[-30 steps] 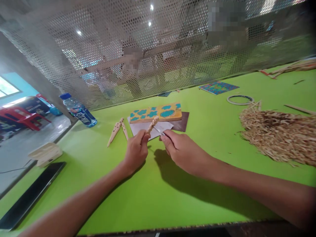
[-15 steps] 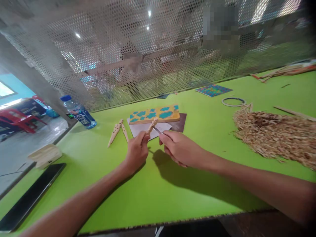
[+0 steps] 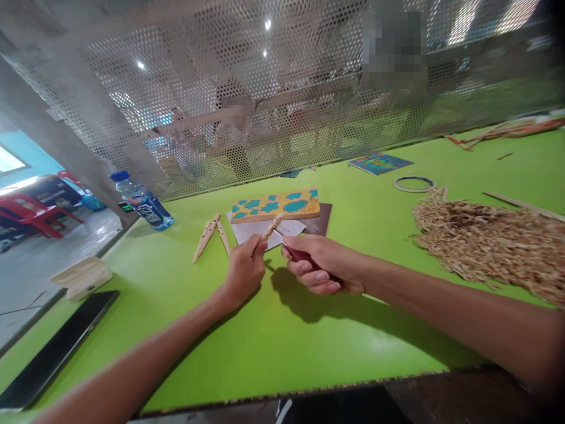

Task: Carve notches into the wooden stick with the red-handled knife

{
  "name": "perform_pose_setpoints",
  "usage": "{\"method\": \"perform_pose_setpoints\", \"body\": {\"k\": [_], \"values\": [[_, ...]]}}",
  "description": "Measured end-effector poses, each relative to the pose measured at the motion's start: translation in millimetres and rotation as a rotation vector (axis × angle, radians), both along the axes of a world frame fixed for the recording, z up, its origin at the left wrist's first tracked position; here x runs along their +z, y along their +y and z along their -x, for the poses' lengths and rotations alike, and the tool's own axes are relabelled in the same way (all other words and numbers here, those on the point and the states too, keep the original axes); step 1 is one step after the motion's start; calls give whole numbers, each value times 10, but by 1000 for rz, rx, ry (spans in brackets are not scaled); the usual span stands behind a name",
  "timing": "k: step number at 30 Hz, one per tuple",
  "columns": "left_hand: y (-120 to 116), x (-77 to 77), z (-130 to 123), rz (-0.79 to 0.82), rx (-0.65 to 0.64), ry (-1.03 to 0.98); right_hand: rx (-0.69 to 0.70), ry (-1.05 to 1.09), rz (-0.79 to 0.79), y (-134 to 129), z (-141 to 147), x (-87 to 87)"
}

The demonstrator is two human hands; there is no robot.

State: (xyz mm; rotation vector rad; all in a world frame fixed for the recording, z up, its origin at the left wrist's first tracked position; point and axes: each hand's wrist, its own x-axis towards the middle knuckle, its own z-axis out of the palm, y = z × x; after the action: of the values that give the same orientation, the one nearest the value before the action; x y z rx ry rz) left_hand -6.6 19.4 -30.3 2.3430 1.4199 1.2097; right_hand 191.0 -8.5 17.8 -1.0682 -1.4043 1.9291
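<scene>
My left hand (image 3: 246, 266) is closed round the lower part of a small carved wooden stick (image 3: 273, 226), whose notched upper end sticks out above the thumb. In my right hand (image 3: 324, 264) is a carving knife (image 3: 304, 257) with a dark red handle. Its thin blade points left and meets or nearly meets the stick; the exact contact is too small to tell. Left of the hands lie pale carved wooden pieces (image 3: 205, 238) with pointed ends. Behind them, a yellow block with turquoise patches (image 3: 276, 204) rests over a sheet of white paper (image 3: 247, 232).
On the green table (image 3: 212, 359) a water bottle (image 3: 143, 203) leans at the back left. A black tablet-like slab (image 3: 57, 350) and a pale open case (image 3: 82, 277) lie at left. Wood shavings (image 3: 485, 244), a tape roll (image 3: 414, 184) and a patterned card (image 3: 380, 164) are at right.
My right hand has rolled, so its curled fingers and the red knife handle now show. The blade has shifted slightly down along the stick. My left hand stays almost in place.
</scene>
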Motion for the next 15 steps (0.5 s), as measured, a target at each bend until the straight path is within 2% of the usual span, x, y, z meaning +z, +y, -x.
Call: {"method": "perform_pose_setpoints", "body": {"k": [5, 12, 15], "values": [[8, -7, -14, 3, 28, -15, -125, -46, -97, 21, 65, -104], [-1, -31, -5, 34, 24, -50, -2, 48, 46, -20, 104, 32], [27, -21, -4, 62, 17, -65, 3, 43, 39, -41, 68, 46]]}}
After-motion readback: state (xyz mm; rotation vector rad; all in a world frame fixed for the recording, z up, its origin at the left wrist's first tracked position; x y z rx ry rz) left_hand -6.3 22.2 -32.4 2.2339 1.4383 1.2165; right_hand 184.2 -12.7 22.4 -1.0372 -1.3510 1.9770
